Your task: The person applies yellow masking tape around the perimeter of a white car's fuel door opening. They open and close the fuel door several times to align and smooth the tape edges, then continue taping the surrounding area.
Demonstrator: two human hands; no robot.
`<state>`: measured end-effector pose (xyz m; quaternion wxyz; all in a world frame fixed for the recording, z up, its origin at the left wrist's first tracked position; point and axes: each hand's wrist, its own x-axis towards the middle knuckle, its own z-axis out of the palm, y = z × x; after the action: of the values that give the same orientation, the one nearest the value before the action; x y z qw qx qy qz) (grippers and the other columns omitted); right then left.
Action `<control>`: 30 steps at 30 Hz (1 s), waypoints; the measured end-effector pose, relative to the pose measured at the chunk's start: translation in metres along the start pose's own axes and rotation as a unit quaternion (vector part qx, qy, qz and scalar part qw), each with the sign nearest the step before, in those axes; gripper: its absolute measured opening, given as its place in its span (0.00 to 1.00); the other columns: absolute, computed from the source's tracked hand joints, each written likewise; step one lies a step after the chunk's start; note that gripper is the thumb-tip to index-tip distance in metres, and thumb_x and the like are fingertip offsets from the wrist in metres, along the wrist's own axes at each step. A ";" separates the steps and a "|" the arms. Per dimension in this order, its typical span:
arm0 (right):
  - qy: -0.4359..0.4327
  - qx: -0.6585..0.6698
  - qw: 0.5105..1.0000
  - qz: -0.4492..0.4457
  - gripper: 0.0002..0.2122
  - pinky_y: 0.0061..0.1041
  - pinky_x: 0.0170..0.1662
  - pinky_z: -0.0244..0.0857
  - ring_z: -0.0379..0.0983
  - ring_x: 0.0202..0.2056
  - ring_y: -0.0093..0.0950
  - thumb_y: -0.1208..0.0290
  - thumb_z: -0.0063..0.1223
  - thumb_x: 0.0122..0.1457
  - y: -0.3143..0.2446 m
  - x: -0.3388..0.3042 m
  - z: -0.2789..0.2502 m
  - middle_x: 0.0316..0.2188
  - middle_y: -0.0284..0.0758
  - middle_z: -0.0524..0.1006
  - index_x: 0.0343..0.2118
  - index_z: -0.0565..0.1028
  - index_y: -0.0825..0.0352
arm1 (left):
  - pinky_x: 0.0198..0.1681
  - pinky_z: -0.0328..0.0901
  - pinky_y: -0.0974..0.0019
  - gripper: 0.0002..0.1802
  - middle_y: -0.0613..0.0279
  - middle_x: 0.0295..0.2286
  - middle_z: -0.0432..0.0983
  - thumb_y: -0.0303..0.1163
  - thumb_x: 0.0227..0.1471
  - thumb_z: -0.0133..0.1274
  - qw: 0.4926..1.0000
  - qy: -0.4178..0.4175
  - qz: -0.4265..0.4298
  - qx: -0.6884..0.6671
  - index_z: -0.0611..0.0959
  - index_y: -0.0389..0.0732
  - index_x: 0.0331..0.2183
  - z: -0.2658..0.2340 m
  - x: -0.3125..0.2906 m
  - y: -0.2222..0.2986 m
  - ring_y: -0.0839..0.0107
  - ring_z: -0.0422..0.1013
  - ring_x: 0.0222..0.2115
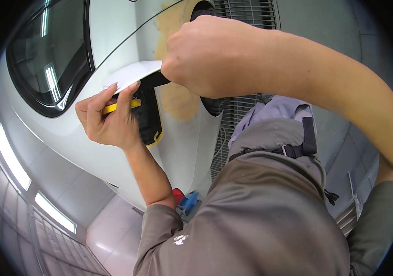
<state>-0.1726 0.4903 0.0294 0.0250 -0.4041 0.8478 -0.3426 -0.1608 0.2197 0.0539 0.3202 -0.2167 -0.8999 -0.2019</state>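
Note:
My left hand [111,117] is closed, its thumb and fingertips pinching the lower edge of a white fuel filler flap [134,73]. A yellow band [122,106], which looks like the edge of a masking tape roll, shows across its fingers. The flap stands out from a white car's side panel [182,142]. Below and behind it is the dark fuel filler recess [148,115], with yellow tape along its rim. At the flap's right end, my right hand [205,57] is curled closed with its back toward me. Its fingertips, and whatever they grip, are hidden.
Yellowish filler patches [180,103] mark the panel beside the recess. A dark car window [51,55] is at upper left. Floor grating [247,11] runs by the wheel arch. A blue-and-red object [187,202] lies beyond my left elbow, and lit wall lamps [12,156] are at left.

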 end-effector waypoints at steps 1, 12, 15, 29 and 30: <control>0.026 -0.012 1.000 -0.001 0.03 0.40 0.31 0.77 0.84 0.28 0.43 0.77 0.60 0.52 -0.003 -0.001 0.006 0.23 0.46 0.82 0.26 0.82 0.71 | 0.26 0.59 0.75 0.16 0.71 0.27 0.72 0.27 0.37 0.83 1.000 0.001 -0.004 -0.003 0.91 0.41 0.29 -0.001 -0.001 0.000 0.80 0.65 0.25; 0.008 0.035 0.996 0.078 0.12 0.39 0.34 0.79 0.84 0.30 0.46 0.67 0.61 0.60 -0.032 0.014 0.005 0.26 0.46 0.83 0.28 0.84 0.72 | 0.26 0.61 0.73 0.28 0.69 0.33 0.74 0.31 0.29 0.86 1.000 -0.001 -0.024 0.005 0.92 0.43 0.37 -0.007 -0.007 0.000 0.78 0.67 0.25; -0.093 0.000 0.987 0.133 0.23 0.38 0.36 0.78 0.83 0.32 0.46 0.53 0.56 0.68 -0.026 0.020 -0.030 0.27 0.47 0.83 0.31 0.84 0.74 | 0.27 0.60 0.72 0.43 0.63 0.40 0.75 0.37 0.33 0.86 0.995 0.054 -0.082 0.019 0.87 0.41 0.53 -0.021 -0.023 0.023 0.80 0.63 0.24; -0.337 0.431 0.733 0.404 0.60 0.55 0.61 0.69 0.73 0.61 0.43 0.13 0.36 0.56 0.039 0.232 0.107 0.61 0.57 0.74 0.68 0.67 0.76 | 0.24 0.73 0.64 0.28 0.60 0.34 0.77 0.58 0.49 0.69 0.988 0.038 -0.139 -0.052 0.81 0.42 0.32 0.060 -0.053 0.107 0.64 0.78 0.25; -0.348 0.444 0.712 0.418 0.58 0.46 0.58 0.74 0.78 0.57 0.43 0.15 0.36 0.59 0.040 0.240 0.111 0.57 0.59 0.77 0.65 0.70 0.78 | 0.23 0.72 0.64 0.28 0.61 0.32 0.75 0.58 0.48 0.68 0.987 0.046 -0.146 -0.048 0.79 0.43 0.29 0.063 -0.053 0.107 0.65 0.77 0.23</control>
<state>-0.3251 0.2771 -0.0236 0.6359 -0.0412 0.6113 -0.4693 -0.0989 0.3260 -0.0019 0.3179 -0.0881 -0.8954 -0.2990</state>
